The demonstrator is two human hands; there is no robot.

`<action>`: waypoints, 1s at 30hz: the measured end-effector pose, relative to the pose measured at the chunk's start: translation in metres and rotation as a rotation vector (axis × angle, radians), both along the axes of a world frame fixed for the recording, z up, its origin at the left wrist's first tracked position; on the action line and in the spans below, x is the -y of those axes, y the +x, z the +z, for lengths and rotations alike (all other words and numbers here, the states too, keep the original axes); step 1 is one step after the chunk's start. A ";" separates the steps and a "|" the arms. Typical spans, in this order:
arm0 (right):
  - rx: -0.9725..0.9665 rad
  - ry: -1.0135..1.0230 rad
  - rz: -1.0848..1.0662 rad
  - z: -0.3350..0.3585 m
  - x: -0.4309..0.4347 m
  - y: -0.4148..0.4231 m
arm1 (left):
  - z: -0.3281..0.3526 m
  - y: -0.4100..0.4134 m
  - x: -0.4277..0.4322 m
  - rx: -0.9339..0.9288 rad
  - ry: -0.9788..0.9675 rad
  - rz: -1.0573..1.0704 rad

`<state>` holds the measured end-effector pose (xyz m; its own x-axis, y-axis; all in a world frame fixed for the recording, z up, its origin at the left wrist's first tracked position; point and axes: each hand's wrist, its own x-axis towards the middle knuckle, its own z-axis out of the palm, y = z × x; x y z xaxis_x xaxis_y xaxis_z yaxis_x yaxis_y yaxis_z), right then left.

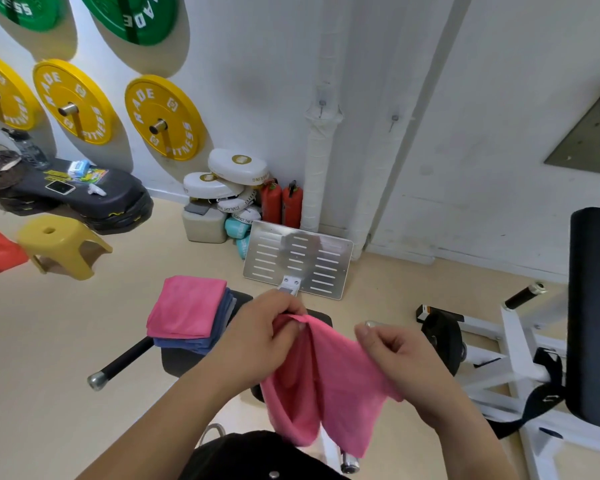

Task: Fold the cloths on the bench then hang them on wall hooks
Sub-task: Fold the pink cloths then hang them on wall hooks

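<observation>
The left hand point(267, 337) and right hand point(395, 355) pinch a pink cloth point(326, 382) by its top edge above the bench point(177, 362), likely so it hangs straight for folding, beside the folded stack point(187, 306) on the bench's left corner.

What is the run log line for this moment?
step: folding | left hand: pinches pink cloth top | right hand: holds pink cloth edge | folded stack: on bench | wall hooks: bare
</observation>
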<state>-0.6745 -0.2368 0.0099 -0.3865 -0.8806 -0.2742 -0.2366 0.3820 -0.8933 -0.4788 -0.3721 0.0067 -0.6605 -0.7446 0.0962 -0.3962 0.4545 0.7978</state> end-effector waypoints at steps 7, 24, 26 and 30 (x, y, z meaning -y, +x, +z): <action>0.241 0.055 0.076 -0.011 -0.006 -0.004 | 0.004 0.006 0.005 -0.008 0.079 0.192; 0.233 -0.162 -0.268 0.006 0.010 0.044 | 0.006 -0.048 -0.053 -0.230 0.491 0.258; 0.221 -0.156 -0.270 0.007 0.009 0.045 | 0.003 -0.047 -0.058 -0.232 0.487 0.260; 0.276 -0.175 -0.379 0.002 0.010 0.043 | -0.004 -0.041 -0.057 -0.230 0.456 0.245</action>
<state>-0.6310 -0.2463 0.0121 -0.6222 -0.7340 -0.2722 0.1446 0.2340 -0.9614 -0.5194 -0.3147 0.0022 -0.4629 -0.8736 -0.1501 -0.2393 -0.0399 0.9701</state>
